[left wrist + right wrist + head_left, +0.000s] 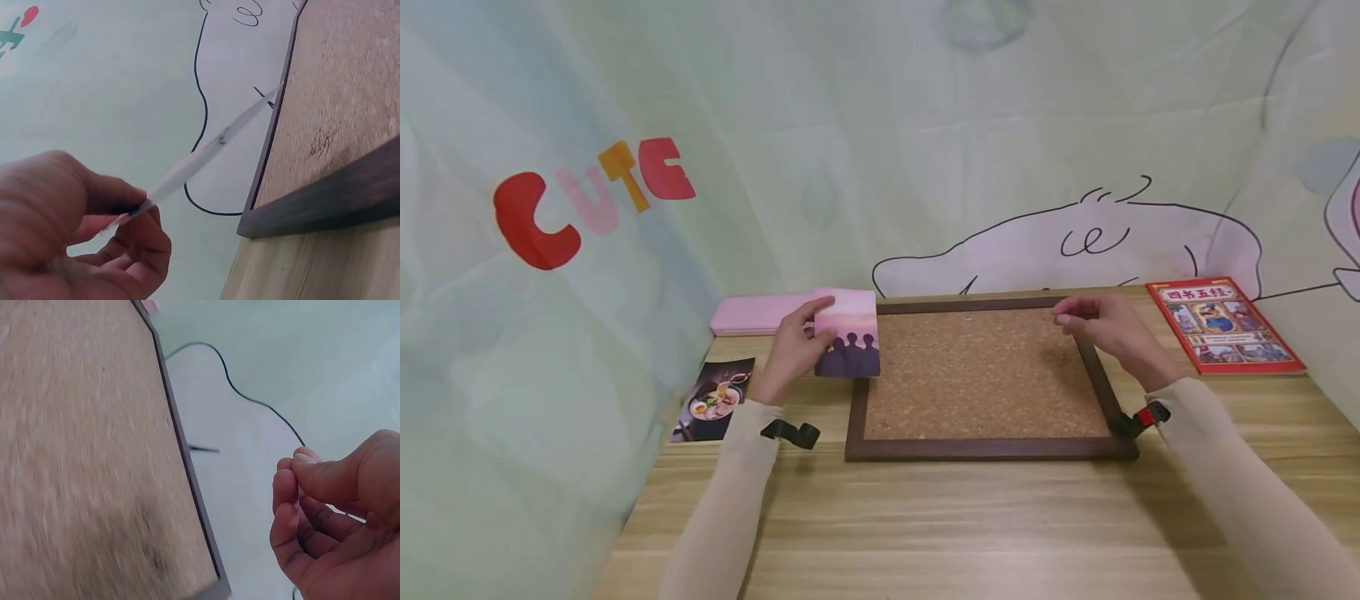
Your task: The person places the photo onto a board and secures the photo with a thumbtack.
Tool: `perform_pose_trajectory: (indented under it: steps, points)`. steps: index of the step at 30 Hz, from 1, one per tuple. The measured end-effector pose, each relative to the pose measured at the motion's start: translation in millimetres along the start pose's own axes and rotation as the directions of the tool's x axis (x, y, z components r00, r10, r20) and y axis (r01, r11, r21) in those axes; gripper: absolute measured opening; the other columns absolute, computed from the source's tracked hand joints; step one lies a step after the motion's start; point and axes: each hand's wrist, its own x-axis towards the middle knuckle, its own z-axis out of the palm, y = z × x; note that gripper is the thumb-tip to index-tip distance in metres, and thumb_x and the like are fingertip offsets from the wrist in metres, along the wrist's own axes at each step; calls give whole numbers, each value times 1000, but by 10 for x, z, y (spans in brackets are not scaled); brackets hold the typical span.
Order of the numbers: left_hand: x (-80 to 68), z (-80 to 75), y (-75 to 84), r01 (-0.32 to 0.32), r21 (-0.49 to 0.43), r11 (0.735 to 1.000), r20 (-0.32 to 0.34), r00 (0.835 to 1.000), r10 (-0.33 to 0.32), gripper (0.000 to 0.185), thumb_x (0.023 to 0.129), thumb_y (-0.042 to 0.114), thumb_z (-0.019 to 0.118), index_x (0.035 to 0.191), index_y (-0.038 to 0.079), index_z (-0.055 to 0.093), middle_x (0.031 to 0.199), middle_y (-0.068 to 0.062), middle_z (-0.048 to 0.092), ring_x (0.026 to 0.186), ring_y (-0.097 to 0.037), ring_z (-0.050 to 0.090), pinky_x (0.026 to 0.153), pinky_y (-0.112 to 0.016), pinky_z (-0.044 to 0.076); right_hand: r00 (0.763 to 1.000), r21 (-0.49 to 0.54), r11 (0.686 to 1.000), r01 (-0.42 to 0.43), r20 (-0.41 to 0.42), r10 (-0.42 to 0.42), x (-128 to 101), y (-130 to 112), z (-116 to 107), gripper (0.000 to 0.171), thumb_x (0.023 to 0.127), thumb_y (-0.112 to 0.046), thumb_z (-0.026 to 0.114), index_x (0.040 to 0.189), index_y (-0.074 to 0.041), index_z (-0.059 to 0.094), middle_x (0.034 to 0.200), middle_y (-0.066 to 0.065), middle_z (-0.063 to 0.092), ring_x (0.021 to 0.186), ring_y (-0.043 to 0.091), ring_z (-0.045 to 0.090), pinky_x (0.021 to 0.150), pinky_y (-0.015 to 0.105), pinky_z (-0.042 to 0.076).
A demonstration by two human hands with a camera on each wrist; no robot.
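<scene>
Pinching one photo card (847, 333), the left hand (790, 350) nears one cork board (981, 375); right hand (1108, 329) fingers pinched together, contents unclear.

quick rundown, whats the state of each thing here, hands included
left hand: pinches the pink photo card, raised off the table
pink photo card: held tilted at the cork board's left edge, not pinned
right hand: fingers pinched together over the board's far right corner; whether it holds anything is too small to tell
cork board: flat on the table, surface bare
food photo: lying flat
red book: closed, flat
pink case: closed, flat
</scene>
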Motion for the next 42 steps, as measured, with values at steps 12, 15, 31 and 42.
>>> perform_pose_trajectory:
  steps: [12,15,31,42]
  points:
    - [98,231,79,8,19,1000,78,997,-9,51,89,6,71,139,10,60,117,-17,61,68,-14,56,61,-21,48,999,164,986,30,-24,-27,133,-277,406,27,99,-23,65,116,-3,67,102,10,67,98,34,60,81,37,52]
    - [103,279,82,8,6,1000,102,995,-8,52,88,6,72,139,10,60,124,-16,62,70,-16,58,62,-22,48,999,217,975,41,-10,-40,174,-342,487,26,98,-21,66,116,-2,68,99,7,68,97,34,61,79,35,52]
    - [93,589,96,43,22,999,184,982,-46,50,87,12,74,136,15,63,117,-14,64,80,-18,61,61,-25,49,995,293,956,18,92,-47,309,-563,1021,25,96,-19,69,115,-3,69,113,24,68,97,38,63,90,53,49]
    - [70,730,34,41,49,998,204,978,-50,49,88,15,75,135,17,64,118,-11,67,82,-18,60,64,-25,48,989,274,959,72,102,-104,476,-632,1296,17,95,-14,70,108,-4,72,106,20,70,97,32,64,90,45,51]
